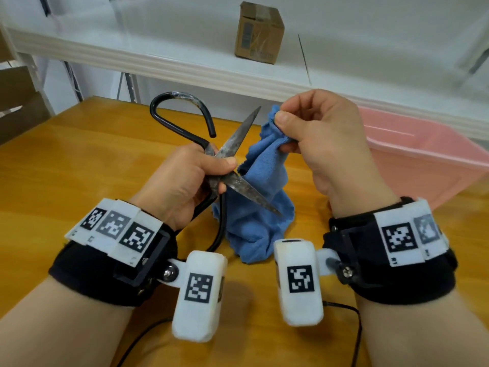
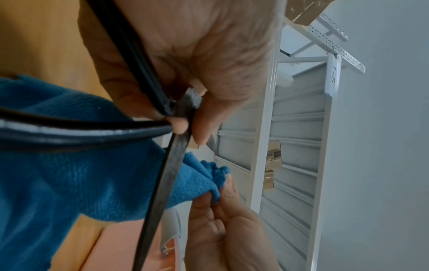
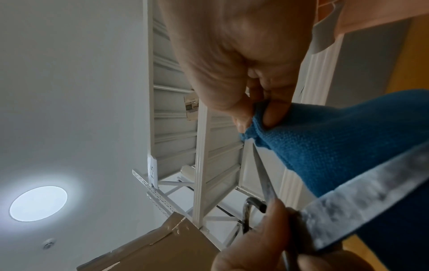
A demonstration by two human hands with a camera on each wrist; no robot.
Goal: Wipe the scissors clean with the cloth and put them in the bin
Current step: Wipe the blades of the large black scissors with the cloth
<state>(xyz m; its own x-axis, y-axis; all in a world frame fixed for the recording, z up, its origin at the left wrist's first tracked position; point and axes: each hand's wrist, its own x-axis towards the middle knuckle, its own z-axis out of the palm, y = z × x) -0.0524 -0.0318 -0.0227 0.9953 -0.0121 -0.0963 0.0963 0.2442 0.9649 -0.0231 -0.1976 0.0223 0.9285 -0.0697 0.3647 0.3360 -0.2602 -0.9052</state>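
In the head view, the left hand (image 1: 185, 181) is gripping the scissors (image 1: 235, 165) at the pivot, thumb and fingers curled round the crossing of two dull, mottled metal blades that are standing wide open, one tip pointing toward the upper centre of the frame and the other toward the lower centre. Their thin black handles are bending into large open loops, one arching above the hand and one trailing down toward the wrist. The right hand (image 1: 322, 144) is pinching a bunched corner of the cloth (image 1: 259, 207), a soft blue terry fabric that is hanging in folds with its lower end resting on the glossy yellow wooden table (image 1: 79, 160). The bin (image 1: 428, 165), a pale pink plastic tub, is sitting at the right edge, just behind the right hand. A taped cardboard box (image 1: 259, 33) is standing on a white shelf at the upper centre. In the left wrist view, the left hand (image 2: 185, 60) is filling the upper centre, clamping the black handles and a dark blade of the scissors (image 2: 167, 174) that is running down across the cloth (image 2: 81, 174) at the lower left. In the right wrist view, the right hand (image 3: 239, 60) is squeezing the knitted-looking edge of the cloth (image 3: 336, 146) between thumb and fingers, and a blotchy grey blade of the scissors (image 3: 371, 198) is crossing the lower right.
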